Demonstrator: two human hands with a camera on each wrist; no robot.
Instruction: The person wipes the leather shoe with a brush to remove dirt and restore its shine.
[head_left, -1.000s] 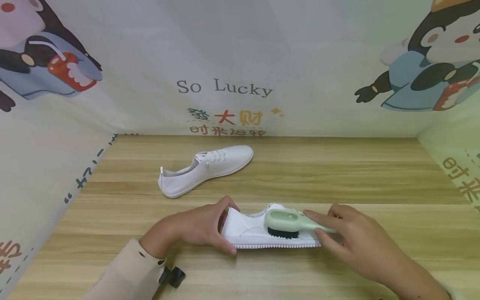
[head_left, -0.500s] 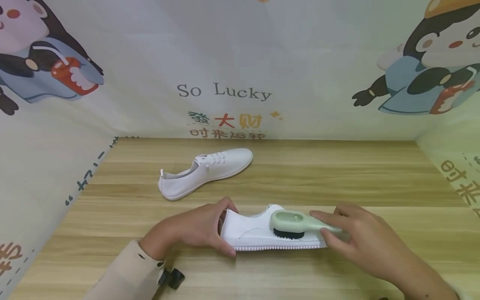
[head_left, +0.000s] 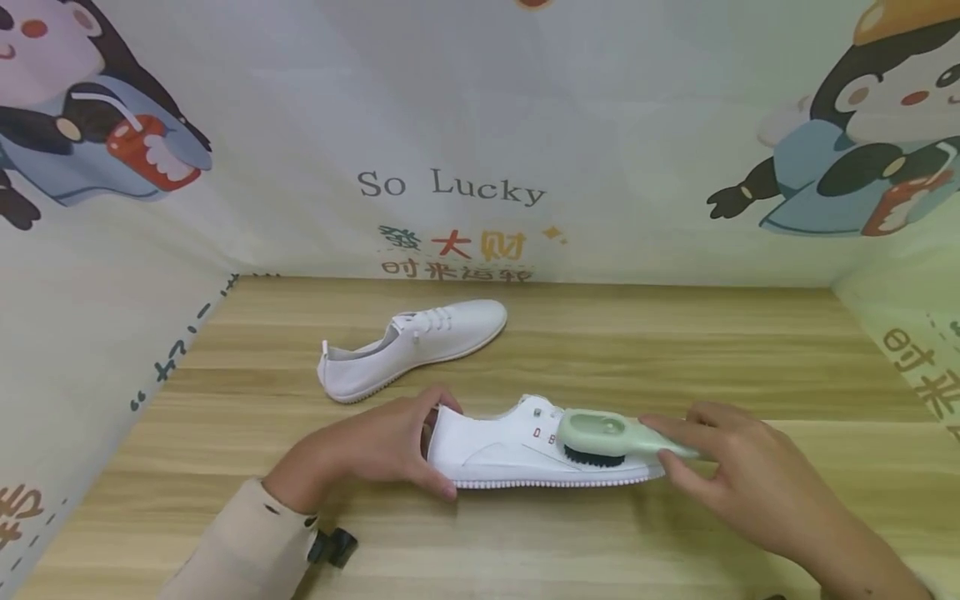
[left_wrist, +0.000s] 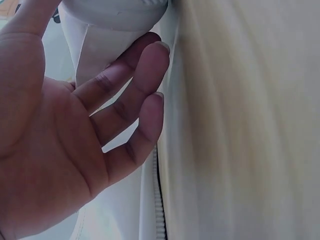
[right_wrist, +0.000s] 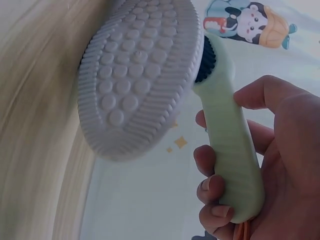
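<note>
My left hand [head_left: 378, 446] grips the heel end of a white shoe [head_left: 487, 450], thumb in front and other fingers behind. The toe points right, and its studded sole [right_wrist: 135, 75] shows in the right wrist view. In my right hand [head_left: 738, 462] is a pale green shoe brush [head_left: 596, 432], held by its handle [right_wrist: 230, 145]. Its dark bristles [head_left: 592, 457] lie against the side of the shoe's front part. In the left wrist view, several fingers [left_wrist: 152, 65] are bent by the shoe's heel. The brush partly hides the shoe's front.
A second white lace-up shoe [head_left: 450, 329] lies behind on the wood-grain table [head_left: 712, 350], toe pointing right. Printed white cloth [head_left: 637, 167] walls the back and both sides. A small black object [head_left: 333, 547] is at the left sleeve's cuff.
The brush has moved right along the shoe toward its toe, together with my right hand. The held shoe has shifted slightly left and turned, exposing red letters near the laces.
</note>
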